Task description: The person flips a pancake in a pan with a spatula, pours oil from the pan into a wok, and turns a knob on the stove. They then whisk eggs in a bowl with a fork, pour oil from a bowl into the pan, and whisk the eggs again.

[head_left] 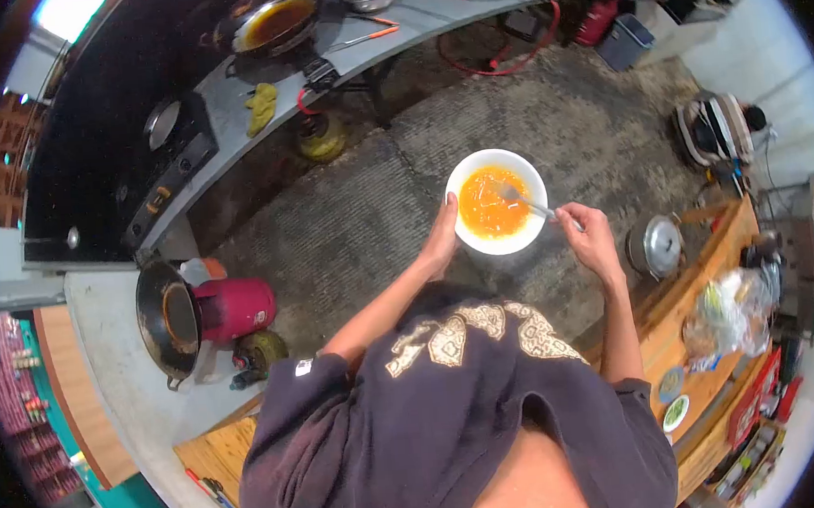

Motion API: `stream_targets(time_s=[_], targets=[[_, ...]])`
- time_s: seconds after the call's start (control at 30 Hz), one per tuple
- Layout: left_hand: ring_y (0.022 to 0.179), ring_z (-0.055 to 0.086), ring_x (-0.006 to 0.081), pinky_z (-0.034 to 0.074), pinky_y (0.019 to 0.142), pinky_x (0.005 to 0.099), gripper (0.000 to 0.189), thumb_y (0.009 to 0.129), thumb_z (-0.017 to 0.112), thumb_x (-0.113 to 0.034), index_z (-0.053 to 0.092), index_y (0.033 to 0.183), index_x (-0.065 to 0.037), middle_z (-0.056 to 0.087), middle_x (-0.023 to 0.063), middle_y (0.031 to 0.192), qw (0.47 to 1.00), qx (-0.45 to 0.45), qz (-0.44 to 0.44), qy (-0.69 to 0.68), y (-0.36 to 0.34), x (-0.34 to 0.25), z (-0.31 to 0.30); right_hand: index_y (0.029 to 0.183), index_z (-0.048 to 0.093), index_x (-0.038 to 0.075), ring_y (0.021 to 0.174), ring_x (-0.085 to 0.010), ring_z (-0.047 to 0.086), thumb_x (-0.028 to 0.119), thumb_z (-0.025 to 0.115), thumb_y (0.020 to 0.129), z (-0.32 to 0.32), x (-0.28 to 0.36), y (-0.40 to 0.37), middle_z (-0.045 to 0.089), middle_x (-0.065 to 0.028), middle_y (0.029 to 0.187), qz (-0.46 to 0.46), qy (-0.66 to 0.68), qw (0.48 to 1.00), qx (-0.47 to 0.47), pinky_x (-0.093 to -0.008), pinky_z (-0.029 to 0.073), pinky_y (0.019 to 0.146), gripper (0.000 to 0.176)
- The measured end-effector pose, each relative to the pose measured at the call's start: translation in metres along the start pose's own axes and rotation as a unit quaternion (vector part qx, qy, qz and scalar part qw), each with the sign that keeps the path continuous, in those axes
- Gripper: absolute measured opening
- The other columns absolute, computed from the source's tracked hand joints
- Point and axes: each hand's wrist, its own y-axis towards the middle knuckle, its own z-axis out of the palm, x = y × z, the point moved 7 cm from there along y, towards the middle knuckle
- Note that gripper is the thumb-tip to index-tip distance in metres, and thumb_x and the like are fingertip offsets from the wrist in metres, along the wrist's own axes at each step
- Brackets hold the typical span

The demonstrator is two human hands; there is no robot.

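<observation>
A white bowl [533,171] of orange beaten egg [491,212] is held over the floor in front of my body. My left hand [442,237] grips the bowl at its left side, the thumb up along the rim and the other fingers hidden below. In my right hand [592,238], closed at the bowl's right, is the handle of a fork [541,209]. The fork slants down to the left, with its head in the egg.
A wok [275,24] with brown liquid sits on the far counter, near a yellow cloth [262,108]. A pink gas cylinder [234,308] and another wok [168,318] are at left. The wooden table [654,341] at right bears plastic bags [734,311]; a lidded pot [656,246] stands beside it.
</observation>
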Motion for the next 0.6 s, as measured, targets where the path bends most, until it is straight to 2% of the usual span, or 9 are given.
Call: stream_targets(time_s=[0.07, 0.17, 0.2, 0.3, 0.33, 0.43, 0.53, 0.6], targets=[[0.123, 0.043, 0.0188, 0.038, 0.101, 0.0351, 0.069, 0.093, 0.024, -0.058, 0.019, 0.140, -0.007, 0.038, 0.0101, 0.137, 0.999, -0.026, -0.019, -0.030, 0.007, -0.017, -0.020, 0.084, 0.065, -0.001, 0.056, -0.0112, 0.048, 0.019, 0.052, 0.088, 0.021, 0.016, 0.032, 0.056, -0.0103, 0.060, 0.020, -0.017, 0.996, 0.082, -0.0311, 0.041, 0.057, 0.024], [0.126, 0.040, 0.0199, 0.035, 0.104, 0.0373, 0.070, 0.093, 0.024, -0.057, 0.018, 0.140, -0.007, 0.038, 0.0108, 0.137, 0.996, -0.070, 0.012, -0.056, 0.018, -0.047, -0.050, 0.083, 0.065, 0.000, 0.056, -0.0114, 0.047, 0.019, 0.052, 0.089, 0.037, 0.035, 0.085, 0.054, -0.0102, 0.059, -0.035, -0.009, 0.999, 0.028, -0.0311, 0.040, 0.055, 0.024], [0.126, 0.040, 0.0200, 0.035, 0.104, 0.0373, 0.069, 0.093, 0.024, -0.057, 0.018, 0.140, -0.007, 0.037, 0.0109, 0.138, 0.994, -0.077, 0.017, -0.070, 0.022, -0.053, -0.062, 0.082, 0.063, -0.003, 0.058, -0.0077, 0.043, 0.020, 0.054, 0.089, 0.047, 0.049, 0.099, 0.051, -0.0025, 0.058, -0.030, -0.006, 0.997, 0.065, -0.0271, 0.037, 0.053, 0.026], [0.126, 0.040, 0.0202, 0.036, 0.103, 0.0373, 0.066, 0.094, 0.022, -0.054, 0.019, 0.140, -0.006, 0.037, 0.0112, 0.138, 0.987, -0.110, 0.042, -0.108, 0.036, -0.069, -0.096, 0.081, 0.063, -0.003, 0.060, -0.0080, 0.045, 0.020, 0.054, 0.088, 0.072, 0.066, 0.150, 0.051, -0.0040, 0.059, -0.044, -0.009, 0.992, 0.118, -0.0274, 0.038, 0.056, 0.026], [0.126, 0.040, 0.0202, 0.037, 0.102, 0.0373, 0.065, 0.095, 0.022, -0.053, 0.019, 0.140, -0.006, 0.037, 0.0113, 0.138, 0.983, -0.129, 0.060, -0.119, 0.041, -0.074, -0.109, 0.086, 0.066, -0.001, 0.056, -0.0140, 0.051, 0.020, 0.053, 0.088, 0.080, 0.072, 0.169, 0.058, -0.0133, 0.062, -0.068, -0.044, 0.991, 0.108, -0.0322, 0.041, 0.056, 0.024], [0.125, 0.042, 0.0202, 0.039, 0.101, 0.0369, 0.061, 0.096, 0.021, -0.049, 0.020, 0.139, -0.006, 0.037, 0.0115, 0.138, 0.969, -0.177, 0.097, -0.142, 0.049, -0.096, -0.147, 0.085, 0.065, -0.001, 0.055, -0.0167, 0.052, 0.021, 0.054, 0.088, 0.117, 0.099, 0.215, 0.058, -0.0148, 0.062, -0.103, -0.050, 0.971, 0.208, -0.0338, 0.042, 0.057, 0.025], [0.123, 0.043, 0.0201, 0.041, 0.099, 0.0360, 0.059, 0.097, 0.022, -0.048, 0.021, 0.139, -0.006, 0.038, 0.0117, 0.137, 0.962, -0.192, 0.135, -0.140, 0.064, -0.119, -0.190, 0.085, 0.065, -0.001, 0.055, -0.0193, 0.053, 0.021, 0.055, 0.087, 0.146, 0.125, 0.272, 0.058, -0.0160, 0.063, -0.160, -0.027, 0.971, 0.175, -0.0354, 0.043, 0.056, 0.024], [0.123, 0.043, 0.0199, 0.039, 0.100, 0.0351, 0.059, 0.097, 0.022, -0.048, 0.023, 0.138, -0.005, 0.039, 0.0115, 0.136, 0.952, -0.222, 0.171, -0.123, 0.068, -0.135, -0.219, 0.084, 0.065, -0.001, 0.056, -0.0220, 0.055, 0.021, 0.054, 0.087, 0.174, 0.148, 0.300, 0.059, -0.0172, 0.064, -0.171, -0.034, 0.953, 0.248, -0.0360, 0.043, 0.057, 0.024]])
